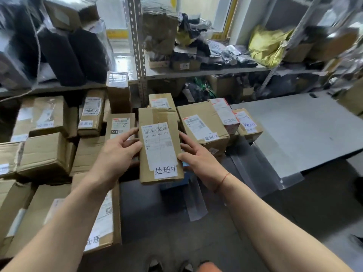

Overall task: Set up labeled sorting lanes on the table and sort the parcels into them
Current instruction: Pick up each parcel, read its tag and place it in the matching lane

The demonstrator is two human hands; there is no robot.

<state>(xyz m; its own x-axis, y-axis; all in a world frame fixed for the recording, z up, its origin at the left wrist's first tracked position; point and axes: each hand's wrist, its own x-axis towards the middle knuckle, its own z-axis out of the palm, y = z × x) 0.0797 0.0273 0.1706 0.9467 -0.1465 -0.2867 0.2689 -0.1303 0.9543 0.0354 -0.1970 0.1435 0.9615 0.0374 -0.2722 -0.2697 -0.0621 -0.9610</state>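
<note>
Both hands hold a long cardboard parcel (160,146) flat between them: the left hand (115,154) has its fingers curled round the left edge, the right hand (200,160) its fingers clamped on the right edge. Its white slip (166,170) reads 处理中. Just beyond, labelled parcels (203,124) line the grey bench's (304,130) left edge. Behind stand metal shelves (206,71).

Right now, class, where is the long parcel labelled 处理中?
Centre of the head view: the long parcel is held between the left hand and right hand, just left of another 处理中 box.
</note>
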